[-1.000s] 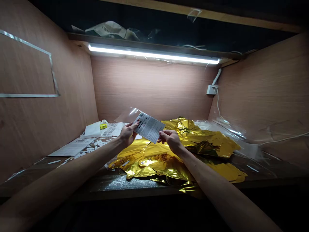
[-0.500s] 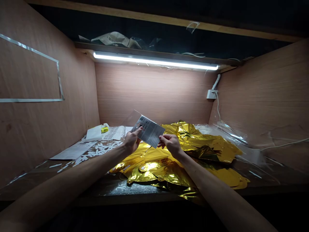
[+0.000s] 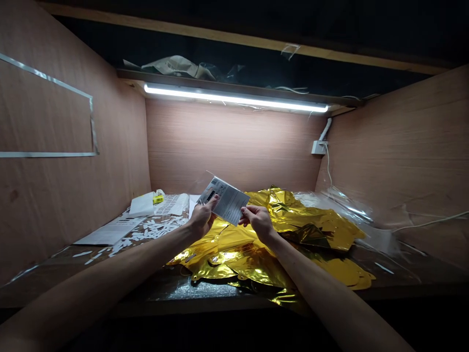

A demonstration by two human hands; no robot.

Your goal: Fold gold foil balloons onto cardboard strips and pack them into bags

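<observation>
Between my hands is a clear plastic bag with a printed grey card inside, tilted over the work surface. My left hand grips its left lower side, thumb on top. At the card's lower right corner, my right hand pinches the edge between thumb and fingers. Under and beyond both hands lie shiny gold foil balloons, flat and overlapping. A second heap of gold foil is crumpled to the right.
On the left are scattered white paper strips, a paper sheet, a white sheet and a small yellow item. Clear plastic and a white cable lie right. A lit tube hangs under the shelf.
The bag with the card is turned slightly, and my left thumb has shifted a little on it. Both hands keep their hold. The whole view has moved slightly.
</observation>
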